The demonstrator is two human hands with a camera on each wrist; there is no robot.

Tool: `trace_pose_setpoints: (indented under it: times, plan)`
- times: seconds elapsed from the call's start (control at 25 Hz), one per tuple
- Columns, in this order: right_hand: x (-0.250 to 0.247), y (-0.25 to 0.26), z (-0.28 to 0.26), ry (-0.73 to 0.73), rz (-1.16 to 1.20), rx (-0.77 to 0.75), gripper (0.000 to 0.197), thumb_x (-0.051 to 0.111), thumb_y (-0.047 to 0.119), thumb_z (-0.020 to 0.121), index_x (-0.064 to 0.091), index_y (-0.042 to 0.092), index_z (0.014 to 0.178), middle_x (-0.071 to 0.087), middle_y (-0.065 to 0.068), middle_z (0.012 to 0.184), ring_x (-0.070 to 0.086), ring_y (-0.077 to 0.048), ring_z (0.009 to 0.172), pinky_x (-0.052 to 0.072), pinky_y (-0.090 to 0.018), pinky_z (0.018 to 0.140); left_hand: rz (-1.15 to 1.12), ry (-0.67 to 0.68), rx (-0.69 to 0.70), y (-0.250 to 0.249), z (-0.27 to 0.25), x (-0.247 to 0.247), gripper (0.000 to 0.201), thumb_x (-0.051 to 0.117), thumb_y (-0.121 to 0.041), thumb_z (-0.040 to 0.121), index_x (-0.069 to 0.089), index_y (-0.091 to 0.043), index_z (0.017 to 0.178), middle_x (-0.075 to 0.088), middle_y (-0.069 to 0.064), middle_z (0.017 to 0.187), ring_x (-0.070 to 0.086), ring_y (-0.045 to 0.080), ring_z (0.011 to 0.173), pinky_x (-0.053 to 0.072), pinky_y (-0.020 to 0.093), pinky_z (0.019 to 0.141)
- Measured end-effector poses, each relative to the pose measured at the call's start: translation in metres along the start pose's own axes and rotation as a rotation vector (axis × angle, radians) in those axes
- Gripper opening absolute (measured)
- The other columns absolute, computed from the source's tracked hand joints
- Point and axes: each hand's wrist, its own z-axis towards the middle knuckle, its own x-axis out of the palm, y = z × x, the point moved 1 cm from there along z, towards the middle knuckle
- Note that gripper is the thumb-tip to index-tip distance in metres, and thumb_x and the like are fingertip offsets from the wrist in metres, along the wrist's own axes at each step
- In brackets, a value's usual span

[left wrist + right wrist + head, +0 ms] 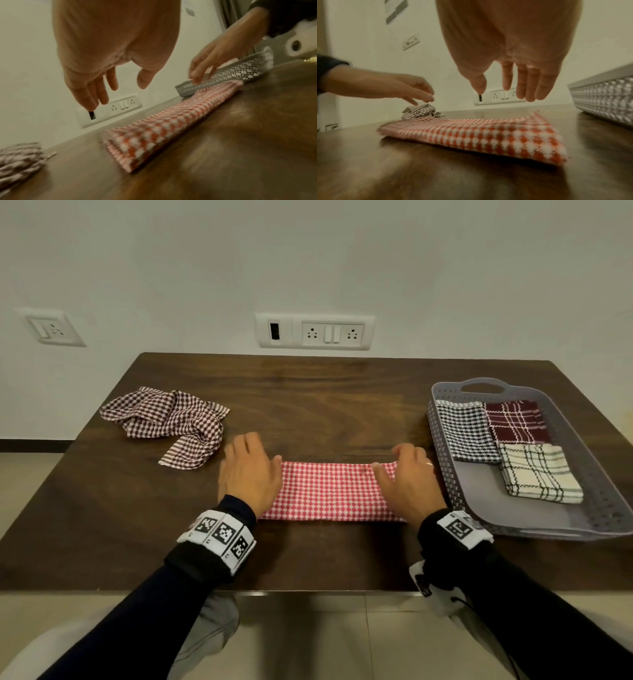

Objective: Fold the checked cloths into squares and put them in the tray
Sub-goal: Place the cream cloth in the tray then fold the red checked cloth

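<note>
**Hands over the red strip, nothing gripped**

Both hands hover above the ends of the red checked cloth (329,491), which lies near the front edge of the table (308,556), folded into a long narrow strip. Left hand (248,474) is at the strip's left end, fingers relaxed and straight, holding nothing; the wrist view shows air between fingertips and cloth. Right hand (409,479) is at the right end, fingers hanging loose, also empty. In the head view it overlaps the cloth, but the right wrist view shows clearance.

Handling, my read: light, soft woven cotton, no stiffness, layers will slide apart if lifted by 1 edge. Pinch through all layers at an end's 2 corners and carry that end over to the other; the fold should hold once pressed flat.

Table is dark wood veneer, smooth, slightly glossy, so the strip may skid when pushed.

Right of the strip, just beside it: grey perforated tray (445,440) holding 3 folded cloths, with free floor at its near end. Further left: 1 crumpled brown checked cloth (168,419), unfolded. Behind: plain wall with a socket panel (314,332).
</note>
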Motion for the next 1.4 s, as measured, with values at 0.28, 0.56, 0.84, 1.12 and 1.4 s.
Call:
trace_pose_setpoints:
  times: [0.28,0.56,0.84,1.12,1.4]
  plan:
    - [0.053,0.034,-0.026,0.523,-0.307,-0.317,0.065,0.031,0.048,0.102,0.008,0.025,0.158,-0.004,-0.003,0.166,-0.006,-0.023,0.153,-0.001,-0.046,0.122,0.136,0.531,0.226,-0.033,-0.033,0.061,0.064,0.019,-0.042,0.106,-0.004,-0.015,0.158,-0.015,0.003,0.165,-0.015,0.02,0.152,-0.005,0.043,0.123]
    - [0.055,0.011,-0.012,0.699,-0.397,-0.129,0.09,0.018,0.08,0.088,-0.02,0.031,0.154,-0.03,0.01,0.159,-0.029,-0.018,0.147,-0.018,-0.049,0.117,0.171,0.64,0.015,-0.013,-0.025,0.066,0.1,0.017,-0.079,0.089,-0.023,-0.013,0.153,-0.035,0.005,0.158,-0.032,0.028,0.146,-0.018,0.045,0.119]
    - [0.051,0.0,-0.014,0.66,-0.39,-0.151,0.078,0.012,0.071,0.094,-0.021,0.032,0.154,-0.03,0.007,0.16,-0.028,-0.018,0.147,-0.017,-0.044,0.117,0.261,0.701,0.057,-0.003,-0.024,0.058,0.11,0.019,-0.085,0.083,-0.024,-0.012,0.153,-0.033,0.008,0.159,-0.027,0.028,0.148,-0.015,0.044,0.119]
    - [0.035,-0.003,-0.02,0.554,-0.302,0.021,0.109,0.041,0.078,0.085,-0.015,0.017,0.156,-0.023,-0.004,0.163,-0.017,-0.025,0.151,-0.002,-0.05,0.121,0.337,0.743,0.044,-0.011,-0.032,0.051,0.113,0.023,-0.085,0.083,-0.025,-0.01,0.152,-0.032,0.011,0.159,-0.025,0.031,0.148,-0.013,0.046,0.12]
    - [0.017,0.0,-0.017,0.243,-0.132,0.432,0.092,0.071,0.054,0.081,0.028,0.004,0.145,0.033,-0.02,0.148,0.036,-0.037,0.136,0.037,-0.046,0.107,0.23,0.745,0.107,-0.037,-0.04,0.048,0.092,0.032,-0.065,0.096,-0.02,-0.016,0.155,-0.032,0.006,0.16,-0.026,0.029,0.148,-0.008,0.051,0.12]
